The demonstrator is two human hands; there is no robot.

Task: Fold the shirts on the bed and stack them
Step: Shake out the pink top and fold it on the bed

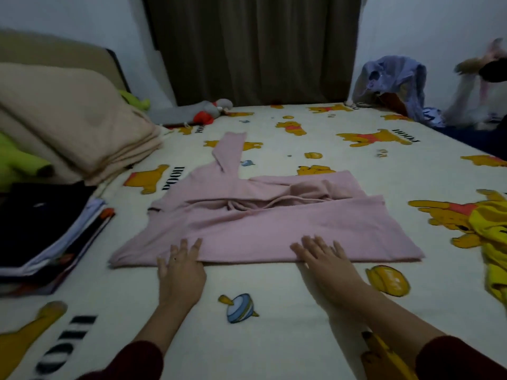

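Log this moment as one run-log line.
step: folding pink hoodie | left hand: flat on near edge | right hand: flat on near edge | folded stack: left | yellow shirt: unfolded, right

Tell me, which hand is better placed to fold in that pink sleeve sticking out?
Probably the left hand. It rests flat on the pink hoodie near the end where the sleeve sticks out; the right hand lies farther off.

Yellow shirt (493, 242) is cut by the right edge; far-right clothes pile (477, 86) blurred
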